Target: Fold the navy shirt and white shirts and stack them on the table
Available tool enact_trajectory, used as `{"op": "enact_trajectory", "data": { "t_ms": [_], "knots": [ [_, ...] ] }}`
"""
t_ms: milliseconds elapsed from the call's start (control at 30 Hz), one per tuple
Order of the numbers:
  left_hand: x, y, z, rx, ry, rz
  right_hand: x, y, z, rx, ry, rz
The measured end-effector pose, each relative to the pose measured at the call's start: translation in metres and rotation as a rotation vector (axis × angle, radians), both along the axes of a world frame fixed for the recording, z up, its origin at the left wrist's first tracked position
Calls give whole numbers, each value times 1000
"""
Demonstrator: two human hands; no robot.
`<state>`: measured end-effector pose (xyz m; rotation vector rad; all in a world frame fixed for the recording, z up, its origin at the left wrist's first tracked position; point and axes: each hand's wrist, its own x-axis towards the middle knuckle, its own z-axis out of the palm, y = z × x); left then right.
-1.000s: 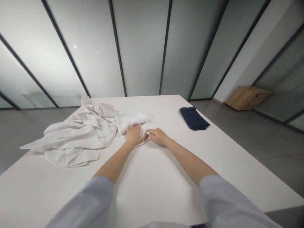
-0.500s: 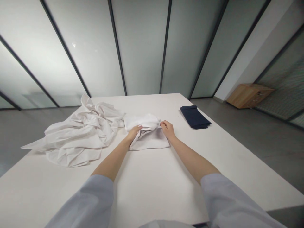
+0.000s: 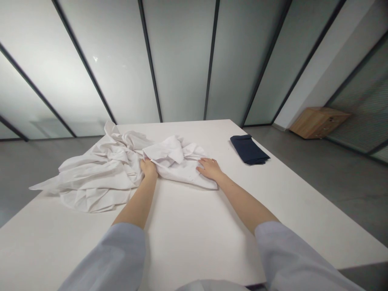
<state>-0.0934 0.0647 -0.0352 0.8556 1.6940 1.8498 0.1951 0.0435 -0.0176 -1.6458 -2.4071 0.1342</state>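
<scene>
Wht tbl [image 3: 200, 230] w/ wht fabric pile [image 3: 100, 178], wht cloth [image 3: 178, 171], navy cloth [image 3: 249, 150].

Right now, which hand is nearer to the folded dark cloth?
Right. The right hand rests on the white cloth, just left of the folded dark cloth; the left hand is farther left, at the white cloth's left end.

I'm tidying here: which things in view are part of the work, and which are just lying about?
Part of the work:
white cloth, touched by the left hand and right hand
white table, underneath

Apparently lying about:
crumpled white fabric, left
folded navy cloth, right
wooden cabinet, floor
</scene>
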Motion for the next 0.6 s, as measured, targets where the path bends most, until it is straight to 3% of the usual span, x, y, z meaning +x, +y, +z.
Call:
{"op": "enact_trajectory", "data": {
  "t_ms": [133,267,367,467,533,600],
  "knots": [
    [-2,-1,3,-28,115,136,8,3,3,9,-5,-205],
    [13,-19,19,135,629,132,15,5,0,104,8,-229],
    [35,-34,28,183,1042,-177,14,6,-5,106,94,-57],
    [57,-41,27,19,1255,-533,7,3,-8,44,114,97],
    [66,-42,23,-130,1311,-601,0,-1,-7,36,79,93],
    [70,-43,22,-234,1343,-581,-7,-5,-4,58,48,63]
  ]
}}
